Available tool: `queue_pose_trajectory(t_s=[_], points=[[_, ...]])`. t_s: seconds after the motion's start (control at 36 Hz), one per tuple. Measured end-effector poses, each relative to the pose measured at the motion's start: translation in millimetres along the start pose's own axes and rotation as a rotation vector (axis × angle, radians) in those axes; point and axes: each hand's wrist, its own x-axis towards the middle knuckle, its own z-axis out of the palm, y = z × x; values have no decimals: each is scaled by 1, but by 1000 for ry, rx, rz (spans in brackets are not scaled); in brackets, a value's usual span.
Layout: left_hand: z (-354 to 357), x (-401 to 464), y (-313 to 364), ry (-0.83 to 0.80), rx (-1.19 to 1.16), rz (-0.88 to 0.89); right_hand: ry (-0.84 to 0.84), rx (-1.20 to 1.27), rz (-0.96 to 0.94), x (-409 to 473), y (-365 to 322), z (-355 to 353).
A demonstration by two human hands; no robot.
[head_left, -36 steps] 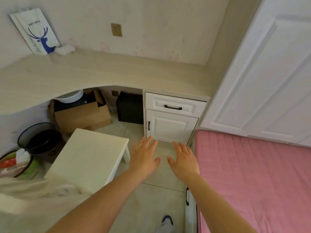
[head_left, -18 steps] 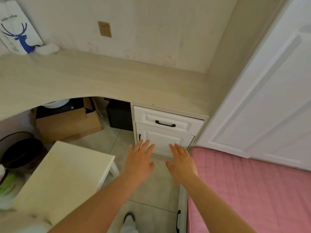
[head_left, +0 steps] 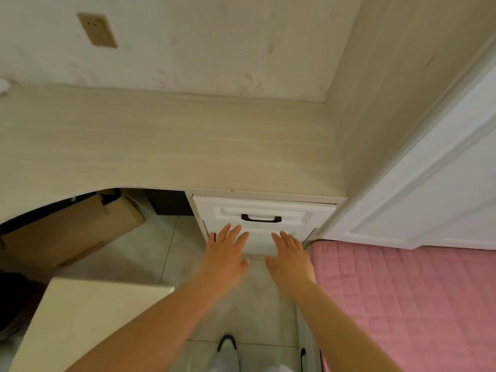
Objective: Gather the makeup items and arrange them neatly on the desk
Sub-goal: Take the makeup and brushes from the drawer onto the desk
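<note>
- Hands are held out flat over the floor, palms down, fingers straight and slightly spread; nothing is grasped by the left hand [head_left: 225, 260] or the right hand [head_left: 291, 260].
- A narrow gap is left between the two thumbs, and the hands are seen side by side just below the drawer [head_left: 264, 214].
- The drawer's black handle [head_left: 261, 218] is seen just above the fingertips; contact with the white cabinet front cannot be judged.
- The desk [head_left: 161, 146] is shown as a pale wood-grain top whose front edge runs straight above the drawer and curves inward at the left.
- No makeup items are visible in this view.
- The desk is bounded at the back by the wall, where a socket [head_left: 97, 30] is mounted, and at the right by a side panel.
- A strip of tiled floor [head_left: 171, 251] is bordered on the right by the pink mattress [head_left: 408, 304] and on the left by a pale stool [head_left: 88, 323].
- A cardboard box [head_left: 72, 232] is stowed under the desk's curved edge.
</note>
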Motion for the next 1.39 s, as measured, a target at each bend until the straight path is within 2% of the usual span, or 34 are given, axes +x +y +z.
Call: queue_pose_trajectory(t_s=[0.19, 0.39, 0.53, 0.81, 1.11, 1.39], points=[[37, 63, -8, -117, -40, 11, -88, 2, 8, 57, 19, 24], [70, 118, -11, -112, -98, -5, -169, -30, -35, 114, 40, 43], [86, 143, -17, -119, -99, 16, -280, -108, -172, 140, 53, 61], [103, 170, -27, -63, -2, 90, -228, -203, -240, 170, 66, 76], [106, 172, -19, -36, -40, 43, -231, -98, -86, 171, 51, 82], [116, 151, -17, -58, -19, 49, -262, -168, -92, 149, 55, 94]])
